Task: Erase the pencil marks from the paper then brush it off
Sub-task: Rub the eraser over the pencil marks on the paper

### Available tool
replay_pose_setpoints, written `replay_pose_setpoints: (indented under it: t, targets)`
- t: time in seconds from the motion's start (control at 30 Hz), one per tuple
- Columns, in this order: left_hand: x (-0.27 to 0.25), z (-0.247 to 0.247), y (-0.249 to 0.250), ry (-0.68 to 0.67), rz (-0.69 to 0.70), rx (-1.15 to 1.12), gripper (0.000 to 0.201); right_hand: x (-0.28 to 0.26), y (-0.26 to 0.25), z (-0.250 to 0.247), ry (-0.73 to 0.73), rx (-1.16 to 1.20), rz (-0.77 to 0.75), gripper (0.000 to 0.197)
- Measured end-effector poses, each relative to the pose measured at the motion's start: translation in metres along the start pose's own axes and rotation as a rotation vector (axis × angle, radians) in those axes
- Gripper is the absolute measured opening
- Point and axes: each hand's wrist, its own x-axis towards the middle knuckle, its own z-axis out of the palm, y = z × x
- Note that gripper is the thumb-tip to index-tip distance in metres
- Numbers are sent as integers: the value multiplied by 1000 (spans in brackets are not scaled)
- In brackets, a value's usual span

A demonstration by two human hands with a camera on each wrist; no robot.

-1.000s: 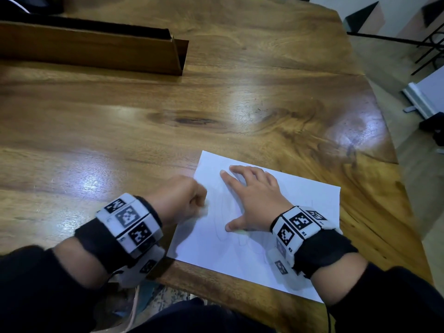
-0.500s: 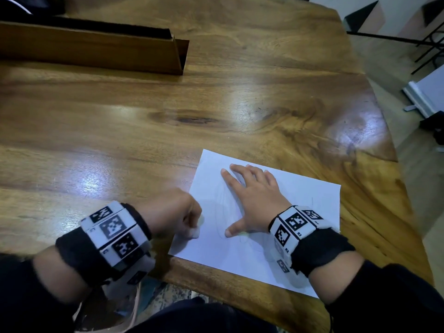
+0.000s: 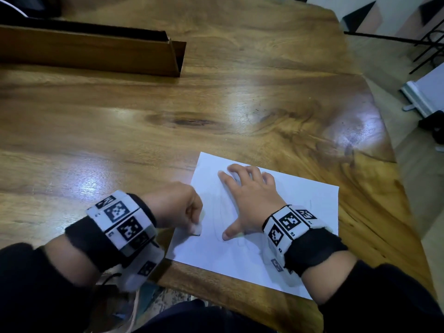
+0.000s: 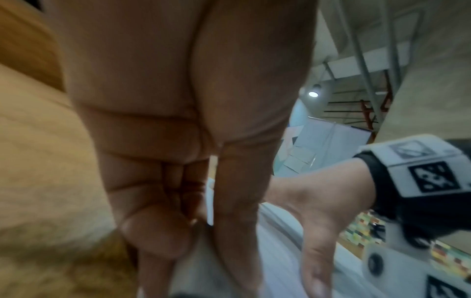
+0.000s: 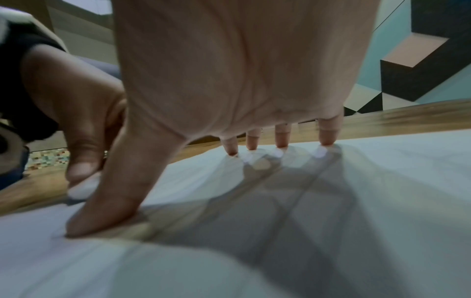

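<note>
A white sheet of paper (image 3: 300, 212) with faint pencil lines lies near the front edge of the wooden table (image 3: 144, 131). My right hand (image 3: 247, 200) presses flat on the sheet, fingers spread and thumb out; in the right wrist view its fingertips (image 5: 280, 141) touch the paper (image 5: 331, 201). My left hand (image 3: 177, 207) is curled and pinches a small white eraser (image 3: 197, 228), whose dark tip rests on the paper's left part. In the right wrist view the eraser (image 5: 81, 187) shows below the left thumb. The left wrist view shows my curled left fingers (image 4: 163, 201), blurred.
A long brown cardboard box (image 3: 96, 51) lies at the table's back left. The table's right edge drops to the floor, where a white appliance (image 3: 422, 92) stands. The sheet's near corner hangs at the table's front edge.
My left hand with the eraser slid toward me along the paper's left part, then a little back. The right hand stayed pressed on the sheet.
</note>
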Motion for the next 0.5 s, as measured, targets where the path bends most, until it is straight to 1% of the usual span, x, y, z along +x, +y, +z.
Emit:
replay_pose_setpoints:
  t: [0.03,0.07,0.13,0.17,0.2,0.27,0.3,0.33,0.37,0.43,0.47,0.5]
  targets:
    - [3,-5,0,2,-11,-10,16,0,0,0,-2,-5,-1,129]
    - [11,-13,0,80,-22,-31,18,0,-1,0,-5,-9,-1,128]
    - [29,-31,1,333,-54,-112,15,0,-1,-1,-12,-16,-2,128]
    - [36,-38,3,429,-67,-138,11,0,-1,-1,-15,-20,-1,127]
    - [40,-41,5,488,-73,-128,10,0,-1,-2,-17,-24,-1,127]
    - [38,-34,7,531,-57,-67,11,0,-1,-2,-17,-29,1,128]
    - [31,-27,7,515,-31,-31,10,0,-1,-2,-15,-30,2,128]
    - [23,-19,6,456,0,1,9,0,-1,-2,-16,-30,3,128]
    - [13,-10,5,344,18,21,8,0,0,-1,-19,-28,3,129]
    - [1,0,2,68,25,49,8,0,0,-1,-22,-23,4,129]
    - [-1,0,1,-4,23,50,8,0,0,0,-24,-22,3,129]
    - [2,-1,1,4,24,36,9,0,0,0,-23,-21,3,129]
